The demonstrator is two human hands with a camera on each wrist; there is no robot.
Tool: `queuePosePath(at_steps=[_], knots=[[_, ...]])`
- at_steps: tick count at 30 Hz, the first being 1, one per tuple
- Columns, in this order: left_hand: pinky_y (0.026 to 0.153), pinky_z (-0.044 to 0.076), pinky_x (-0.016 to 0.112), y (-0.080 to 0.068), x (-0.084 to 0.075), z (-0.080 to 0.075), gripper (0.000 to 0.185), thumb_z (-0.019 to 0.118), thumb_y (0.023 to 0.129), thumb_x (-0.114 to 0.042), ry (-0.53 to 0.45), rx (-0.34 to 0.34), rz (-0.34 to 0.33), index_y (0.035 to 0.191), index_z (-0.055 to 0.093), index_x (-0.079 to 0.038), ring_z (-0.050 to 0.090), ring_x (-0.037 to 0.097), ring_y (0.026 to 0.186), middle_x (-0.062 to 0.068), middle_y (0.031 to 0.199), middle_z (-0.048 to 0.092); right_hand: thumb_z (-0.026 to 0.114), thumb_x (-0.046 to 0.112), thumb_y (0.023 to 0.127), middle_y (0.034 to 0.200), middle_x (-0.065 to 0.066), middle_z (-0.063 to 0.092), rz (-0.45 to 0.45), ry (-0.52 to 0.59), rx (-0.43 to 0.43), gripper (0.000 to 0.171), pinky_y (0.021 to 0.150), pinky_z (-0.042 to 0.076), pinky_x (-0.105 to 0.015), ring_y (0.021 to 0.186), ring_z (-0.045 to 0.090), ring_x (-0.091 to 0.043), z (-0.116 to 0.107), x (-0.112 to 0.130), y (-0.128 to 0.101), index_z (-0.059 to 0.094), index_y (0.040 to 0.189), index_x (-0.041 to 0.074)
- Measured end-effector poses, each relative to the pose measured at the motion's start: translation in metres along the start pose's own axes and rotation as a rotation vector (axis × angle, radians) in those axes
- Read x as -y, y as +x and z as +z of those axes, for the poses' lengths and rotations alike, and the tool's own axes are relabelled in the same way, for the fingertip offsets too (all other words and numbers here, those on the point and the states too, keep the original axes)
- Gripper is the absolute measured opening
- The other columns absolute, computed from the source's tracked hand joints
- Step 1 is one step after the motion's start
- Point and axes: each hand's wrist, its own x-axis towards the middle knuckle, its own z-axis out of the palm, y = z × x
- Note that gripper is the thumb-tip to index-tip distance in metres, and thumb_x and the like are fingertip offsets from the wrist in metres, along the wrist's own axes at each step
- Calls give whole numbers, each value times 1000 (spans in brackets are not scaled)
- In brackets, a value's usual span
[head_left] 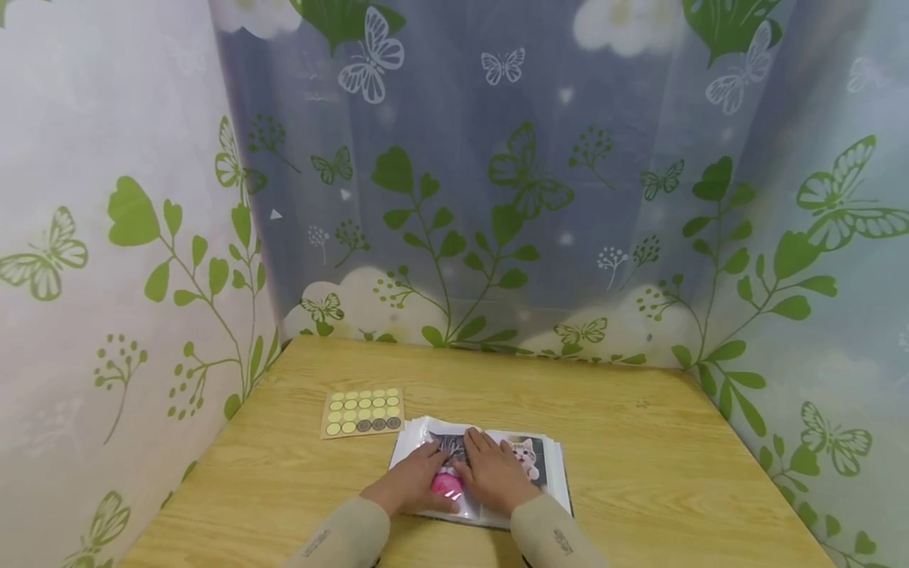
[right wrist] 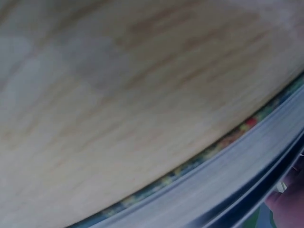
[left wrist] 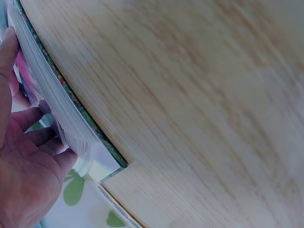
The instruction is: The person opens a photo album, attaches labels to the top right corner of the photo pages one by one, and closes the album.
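A photo album [head_left: 547,465] lies open on the wooden table [head_left: 639,442], showing a kitten photo [head_left: 523,455] in a clear sleeve. Both hands lie flat on its page, side by side. My left hand [head_left: 415,477] presses the left part with straight fingers, next to a pink patch [head_left: 446,483] of a picture. My right hand [head_left: 491,469] presses the middle, fingers extended. In the left wrist view the left hand [left wrist: 23,175] rests on the album's stacked pages [left wrist: 66,118]. The right wrist view shows only the album's edge [right wrist: 228,190], blurred, and a bit of the right hand at the corner.
A sheet of round yellow stickers [head_left: 362,411] lies on the table left of the album, behind it. Curtains printed with green leaves and butterflies [head_left: 454,197] close in the table on three sides.
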Motion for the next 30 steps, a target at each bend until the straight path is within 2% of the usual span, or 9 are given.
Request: queuePosePath(at_steps=[11,22,30], knots=[[113,32,50,1,-1,1,92,81,77,-50,-4,7,-9,143,47,4,37,41,138,27,150,39,42,42,104,154,-15,39,-24,-24,-19,62,111,31,-59,139,40,-34,-1,-4,-5,41,149,0],[113,33,49,3,0,3,93,81,76,-52,4,-2,-6,143,47,4,38,41,138,26,149,39,44,39,104,153,-15,41,-43,-18,-29,58,112,29,-59,138,41,-35,-5,-10,-11,44,147,0],[113,33,49,1,-1,-1,94,81,75,-54,7,1,-34,143,48,1,38,40,138,24,150,40,46,38,104,150,-17,45,3,-12,18,54,113,29,-56,139,39,-35,-11,-20,-22,51,142,-1]])
